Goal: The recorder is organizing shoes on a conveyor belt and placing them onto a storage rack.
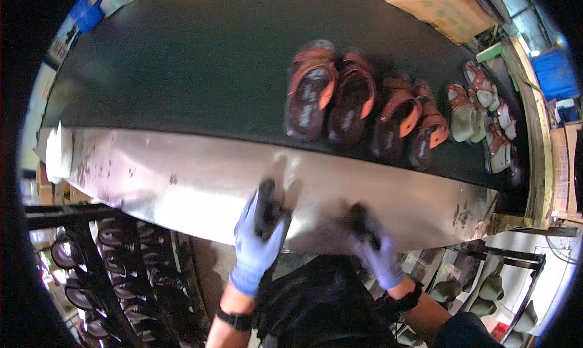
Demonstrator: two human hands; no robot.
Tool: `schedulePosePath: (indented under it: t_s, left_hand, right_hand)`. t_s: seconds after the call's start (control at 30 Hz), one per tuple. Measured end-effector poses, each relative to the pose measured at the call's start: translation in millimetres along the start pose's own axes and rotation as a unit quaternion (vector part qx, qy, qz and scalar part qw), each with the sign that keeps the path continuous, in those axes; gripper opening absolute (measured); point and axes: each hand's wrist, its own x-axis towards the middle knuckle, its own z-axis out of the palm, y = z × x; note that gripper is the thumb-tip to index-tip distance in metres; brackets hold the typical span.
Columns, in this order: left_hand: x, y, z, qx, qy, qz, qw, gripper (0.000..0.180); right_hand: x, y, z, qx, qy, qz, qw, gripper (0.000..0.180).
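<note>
Left hand: blue-gloved left hand (258,242) at the near edge of the steel bench (182,184), fingers curled round a dark item (267,208); grip closed on it.
Right hand: blue-gloved right hand (378,254) near the same edge, further right, fingers wrapped round a second dark piece (359,219); closed hold, though blur hides how tight.
Held items, location: both over the shiny bench strip, just near of the dark belt (182,62); well apart from each other.
Held items, identity: too blurred to name; dark, longish, possibly soles or straps.
Axis, left item: long axis runs near-to-far, far end tipped slightly right, toward the belt.
Axis, right item: long axis also near-to-far, leaning left at the far end; exact end not readable.
Belt load: brown sandals (331,93) in a row, toes toward the far side, then more brown sandals (410,120) to the right, then pale sandals (480,114) at far right.
Rack: dark soles on a rack (115,269) below the bench, near left.
Risk 1 (judgement): motion blur suggests quick handling; a loose hold could drop an item off the near edge toward the rack.
Risk 2 (judgement): the bench surface looks slick; an item set down crooked could slide.
Risk 3 (judgement): the near sandals sit close to the belt edge; a far reach could knock them askew.
</note>
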Motion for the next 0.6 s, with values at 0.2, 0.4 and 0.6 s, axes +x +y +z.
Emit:
schedulePosePath:
  t_s: [0.2,0.4,0.6]
  left_hand:
    - [175,30,163,0.313,0.072,0.123,0.939,0.083]
    - [237,50,161,0.336,0.088,-0.016,0.938,0.033]
    - [39,13,90,0.17,0.187,-0.105,0.962,0.027]
  right_hand:
    - [172,41,-139,-0.357,0.409,-0.132,0.83,0.051]
    - [259,9,-189,-0.302,0.352,-0.126,0.877,0.033]
    - [132,39,-86,-0.359,0.204,-0.201,0.888,0.029]
